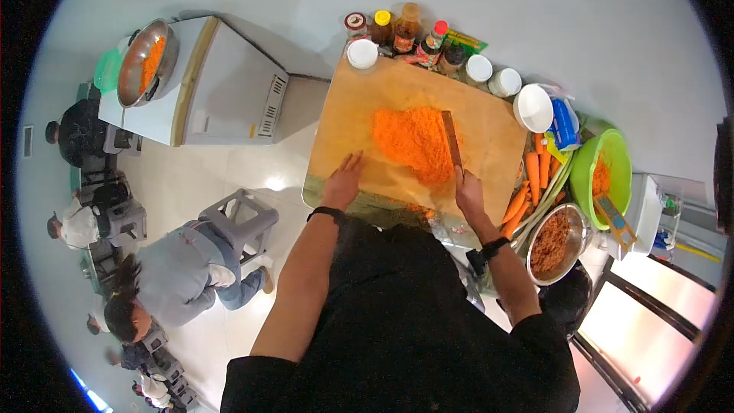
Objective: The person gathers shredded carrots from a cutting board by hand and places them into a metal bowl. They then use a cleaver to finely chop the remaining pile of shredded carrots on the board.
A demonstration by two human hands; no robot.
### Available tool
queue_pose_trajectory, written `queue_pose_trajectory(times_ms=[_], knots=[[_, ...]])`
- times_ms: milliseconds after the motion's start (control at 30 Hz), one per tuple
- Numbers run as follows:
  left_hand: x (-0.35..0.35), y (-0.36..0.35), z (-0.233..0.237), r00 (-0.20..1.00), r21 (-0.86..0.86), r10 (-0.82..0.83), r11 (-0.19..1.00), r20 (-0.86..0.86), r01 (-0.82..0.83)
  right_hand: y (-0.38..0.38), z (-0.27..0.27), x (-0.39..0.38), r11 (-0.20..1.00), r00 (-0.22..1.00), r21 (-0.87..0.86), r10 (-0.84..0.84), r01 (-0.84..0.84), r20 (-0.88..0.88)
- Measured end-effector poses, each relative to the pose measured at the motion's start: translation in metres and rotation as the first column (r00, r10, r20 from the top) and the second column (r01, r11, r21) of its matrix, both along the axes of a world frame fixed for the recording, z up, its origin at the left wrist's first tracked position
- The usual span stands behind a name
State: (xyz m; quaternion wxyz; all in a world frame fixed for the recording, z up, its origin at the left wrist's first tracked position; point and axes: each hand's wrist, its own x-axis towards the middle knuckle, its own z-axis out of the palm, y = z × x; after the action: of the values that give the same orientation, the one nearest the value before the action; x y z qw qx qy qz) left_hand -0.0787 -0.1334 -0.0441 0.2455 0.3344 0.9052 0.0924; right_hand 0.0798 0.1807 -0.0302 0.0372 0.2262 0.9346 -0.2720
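A heap of finely shredded carrot (413, 141) lies on the wooden cutting board (489, 118). My right hand (469, 197) is closed round the handle of a knife (451, 136), whose long dark blade rests along the right side of the heap. On the board's left part, near its front edge, my left hand (343, 183) lies with its fingers stretched out, apart from the carrot and holding nothing. Some carrot shreds are scattered at the board's front edge.
Several sauce bottles (406, 29) and white bowls (533, 108) line the back. At right are whole carrots (533, 171), a green basin (625, 172) with a grater (614, 222), and a steel bowl (579, 247) of brown mince. A person (172, 271) bends near a stool (243, 220).
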Motion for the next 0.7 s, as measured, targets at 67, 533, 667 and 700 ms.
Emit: queue_pose_trajectory(times_ms=[67,533,667,700], knots=[[0.007,-0.002,0.0,1.0,-0.005,-0.007,1.0,0.019,0.007,0.0,-0.004,0.008,0.999,0.999,0.024,0.035,-0.036,0.007],[0.006,-0.003,-0.013,0.999,0.027,0.002,1.0,-0.036,-0.001,0.007,-0.011,0.002,0.999,0.993,0.02,0.026,-0.028,0.114],[0.005,-0.004,0.0,1.0,-0.013,0.023,1.0,0.02,-0.022,0.0,0.023,-0.005,0.98,0.981,-0.116,-0.15,0.165,0.127],[0.006,-0.005,0.0,1.0,0.009,0.007,1.0,0.027,-0.007,-0.002,0.02,-0.002,0.996,0.996,-0.063,-0.062,0.066,0.064]])
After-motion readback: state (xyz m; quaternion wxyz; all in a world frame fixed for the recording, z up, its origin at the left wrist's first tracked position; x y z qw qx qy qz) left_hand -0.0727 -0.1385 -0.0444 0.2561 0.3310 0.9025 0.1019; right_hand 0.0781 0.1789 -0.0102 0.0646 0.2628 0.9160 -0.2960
